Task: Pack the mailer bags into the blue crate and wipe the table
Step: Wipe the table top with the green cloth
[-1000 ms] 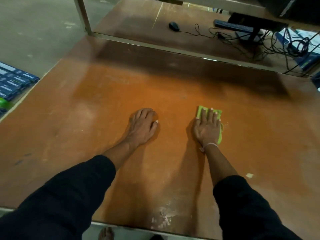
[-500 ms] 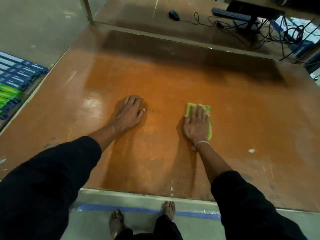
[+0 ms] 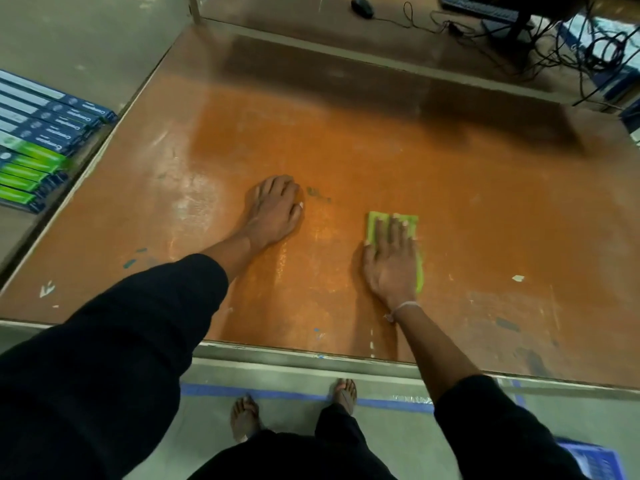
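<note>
- A folded green cloth (image 3: 394, 221) lay flat on the orange-brown table (image 3: 485, 209), right of its middle and nearer the front edge; only its far end and right side showed.
- The right hand (image 3: 391, 261) pressed down on the cloth, palm flat and fingers straight and close together, pointing away from the person; a thin pale band circled the wrist.
- The left hand (image 3: 273, 211) rested on the bare tabletop just left of the cloth, apart from it; its fingers were bent loosely and held nothing.
- Both arms wore black sleeves (image 3: 121, 341); two bare feet (image 3: 344, 393) stood on the floor by a strip of blue tape (image 3: 277, 394), close to the table's front edge.
- Flat blue and green boxes (image 3: 38, 140) sat stacked off the table's left side; a black mouse (image 3: 362, 6), a keyboard and tangled cables lay on a surface beyond the far edge.
- A blue item (image 3: 588, 462) showed at the lower right on the floor; whether it was the crate could not be told.
</note>
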Demonstrator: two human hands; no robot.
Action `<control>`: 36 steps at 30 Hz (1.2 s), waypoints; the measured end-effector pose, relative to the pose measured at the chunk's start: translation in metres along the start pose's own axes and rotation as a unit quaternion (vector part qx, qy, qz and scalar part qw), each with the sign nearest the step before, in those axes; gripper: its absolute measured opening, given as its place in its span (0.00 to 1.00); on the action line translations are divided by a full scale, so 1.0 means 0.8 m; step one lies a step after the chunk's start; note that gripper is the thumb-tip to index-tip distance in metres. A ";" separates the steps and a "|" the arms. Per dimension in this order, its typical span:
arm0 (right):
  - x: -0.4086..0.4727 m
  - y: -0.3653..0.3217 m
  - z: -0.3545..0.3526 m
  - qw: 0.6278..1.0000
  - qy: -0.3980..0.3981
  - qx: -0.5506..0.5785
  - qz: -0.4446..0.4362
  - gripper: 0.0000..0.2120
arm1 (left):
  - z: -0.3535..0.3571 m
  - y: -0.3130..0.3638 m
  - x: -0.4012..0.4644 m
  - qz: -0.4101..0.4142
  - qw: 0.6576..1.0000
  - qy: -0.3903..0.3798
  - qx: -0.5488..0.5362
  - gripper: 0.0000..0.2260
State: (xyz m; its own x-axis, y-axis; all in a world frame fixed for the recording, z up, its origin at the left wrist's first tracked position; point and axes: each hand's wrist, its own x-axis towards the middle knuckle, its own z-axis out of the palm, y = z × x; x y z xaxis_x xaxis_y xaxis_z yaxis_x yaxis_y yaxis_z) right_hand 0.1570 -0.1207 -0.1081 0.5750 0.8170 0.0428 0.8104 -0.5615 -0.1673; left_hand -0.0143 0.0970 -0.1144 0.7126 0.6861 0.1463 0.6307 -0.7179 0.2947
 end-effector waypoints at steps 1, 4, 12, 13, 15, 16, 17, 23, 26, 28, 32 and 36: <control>-0.022 -0.021 0.003 0.998 -0.009 0.009 -0.061 0.30 | 0.000 -0.001 0.001 -0.001 1.000 0.000 -0.002 0.20; -0.082 -0.047 0.001 0.978 -0.043 0.009 -0.202 0.28 | 0.002 -0.004 0.001 -0.003 1.000 0.000 -0.002 0.20; -0.091 0.004 -0.006 0.997 0.013 0.000 0.077 0.31 | 0.002 -0.005 -0.001 -0.003 1.000 0.005 -0.001 0.21; -0.099 -0.016 -0.003 0.997 0.016 -0.001 0.075 0.31 | 0.002 -0.004 -0.001 -0.005 1.000 0.005 0.000 0.21; -0.123 -0.059 0.004 1.000 -0.001 0.006 -0.018 0.30 | 0.002 -0.003 -0.001 -0.008 1.000 -0.003 -0.002 0.21; -0.135 -0.074 0.005 0.996 -0.017 0.006 -0.093 0.29 | 0.002 -0.004 -0.001 -0.010 1.000 -0.008 -0.004 0.21; -0.142 -0.081 0.005 0.987 -0.030 0.002 -0.157 0.29 | 0.002 -0.006 -0.001 -0.010 1.000 -0.013 -0.007 0.21; -0.099 -0.020 0.003 1.000 -0.007 -0.016 -0.005 0.29 | -0.014 -0.028 -0.002 0.036 0.998 -0.035 -0.023 0.21; -0.094 -0.052 0.007 0.995 0.014 -0.014 0.098 0.31 | -0.022 -0.053 -0.005 0.036 0.999 -0.025 -0.023 0.21; -0.108 -0.101 0.013 1.000 -0.008 -0.006 0.003 0.31 | -0.027 -0.070 -0.006 0.022 0.999 -0.021 -0.022 0.21; -0.126 -0.135 0.015 0.974 -0.058 -0.009 -0.218 0.29 | -0.037 -0.100 -0.009 -0.001 1.000 -0.009 -0.020 0.20; -0.082 -0.084 0.017 0.994 -0.028 -0.011 -0.104 0.29 | -0.043 -0.128 -0.013 -0.013 1.000 0.008 -0.004 0.20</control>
State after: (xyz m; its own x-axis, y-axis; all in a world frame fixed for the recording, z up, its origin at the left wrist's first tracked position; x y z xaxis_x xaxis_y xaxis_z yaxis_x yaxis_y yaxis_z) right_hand 0.0635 -0.1350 -0.1129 0.3888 0.9211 0.0190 0.9133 -0.3826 -0.1397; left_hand -0.0970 0.1676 -0.1140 0.6914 0.7060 0.1534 0.6462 -0.6992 0.3057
